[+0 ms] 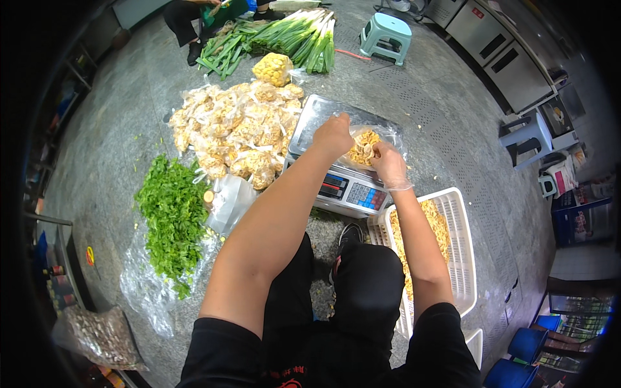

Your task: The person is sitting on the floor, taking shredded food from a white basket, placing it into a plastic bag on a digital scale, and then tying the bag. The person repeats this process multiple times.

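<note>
A digital weighing scale (pixel 349 191) with a metal pan stands on the floor before me. On the right part of its pan lies a clear plastic bag (pixel 363 147) partly filled with yellowish-brown food pieces. My left hand (pixel 334 137) is over the pan at the bag's left edge; its fingertips are hidden, so its grip is unclear. My right hand (pixel 389 165), in a thin clear glove, has its fingers at the bag's right side, against the pieces. A white plastic basket (pixel 461 252) of similar pieces sits beneath my right forearm. Many filled bags (pixel 237 126) are heaped left of the scale.
Chopped leafy greens (pixel 170 218) lie on plastic sheeting at the left, near a white plastic bag (pixel 232 203). Green onions (pixel 291 39) are piled ahead, beside a seated person (pixel 182 24). A light-green stool (pixel 386 36) stands beyond the scale. A filled sack (pixel 104 337) lies lower left.
</note>
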Tool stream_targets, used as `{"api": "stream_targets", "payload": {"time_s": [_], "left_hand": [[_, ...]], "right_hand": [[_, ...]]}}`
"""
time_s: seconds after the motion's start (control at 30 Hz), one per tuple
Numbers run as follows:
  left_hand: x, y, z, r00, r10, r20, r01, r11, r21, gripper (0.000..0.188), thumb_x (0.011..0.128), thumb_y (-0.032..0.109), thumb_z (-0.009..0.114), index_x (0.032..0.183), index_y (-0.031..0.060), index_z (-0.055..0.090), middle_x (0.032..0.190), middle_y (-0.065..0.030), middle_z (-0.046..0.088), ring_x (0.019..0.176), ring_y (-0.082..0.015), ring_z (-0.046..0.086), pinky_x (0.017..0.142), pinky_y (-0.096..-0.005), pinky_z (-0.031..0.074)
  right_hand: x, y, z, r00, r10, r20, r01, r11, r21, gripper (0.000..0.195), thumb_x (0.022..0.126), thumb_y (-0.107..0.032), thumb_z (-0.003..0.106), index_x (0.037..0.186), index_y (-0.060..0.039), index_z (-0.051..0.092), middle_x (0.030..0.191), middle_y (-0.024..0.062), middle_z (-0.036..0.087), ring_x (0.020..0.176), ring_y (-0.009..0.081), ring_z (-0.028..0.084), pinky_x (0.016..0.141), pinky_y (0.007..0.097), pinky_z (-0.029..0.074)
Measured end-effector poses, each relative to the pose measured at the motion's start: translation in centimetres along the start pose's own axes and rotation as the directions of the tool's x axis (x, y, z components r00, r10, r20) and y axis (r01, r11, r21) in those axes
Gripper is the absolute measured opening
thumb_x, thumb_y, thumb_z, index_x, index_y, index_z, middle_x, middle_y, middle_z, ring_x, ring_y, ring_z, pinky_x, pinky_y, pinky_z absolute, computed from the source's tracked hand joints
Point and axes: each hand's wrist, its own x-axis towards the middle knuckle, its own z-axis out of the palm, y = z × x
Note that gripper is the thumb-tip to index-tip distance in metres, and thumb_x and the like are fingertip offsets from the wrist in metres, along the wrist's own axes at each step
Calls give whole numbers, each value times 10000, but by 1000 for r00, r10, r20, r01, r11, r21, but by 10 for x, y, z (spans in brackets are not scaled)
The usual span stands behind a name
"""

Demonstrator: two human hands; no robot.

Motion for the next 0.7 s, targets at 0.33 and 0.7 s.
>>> {"api": "stream_targets", "payload": {"time_s": [0.33, 0.7], "left_hand": [[-3, 12, -8, 999, -37, -30, 37, 999, -1, 467, 736, 171, 736, 1160, 87, 560, 1135, -139, 591, 1050, -309, 602, 868, -397, 490], [-7, 24, -5, 910, 375, -178, -411, 874, -259, 116, 793, 81, 666, 909, 92, 676, 965, -93, 622, 884, -301, 631, 774, -389, 501]], "right_hand": [[6, -13, 5, 988, -129, -85, 117, 984, -137, 129, 735, -127, 651, 844, -59, 646, 907, 132, 631, 835, 330, 627, 720, 427, 507], [10, 15, 4, 995, 82, -56, -48, 889, 455, 76, 766, -68, 686, 832, -35, 668, 749, 91, 643, 654, 178, 617, 640, 295, 493]]}}
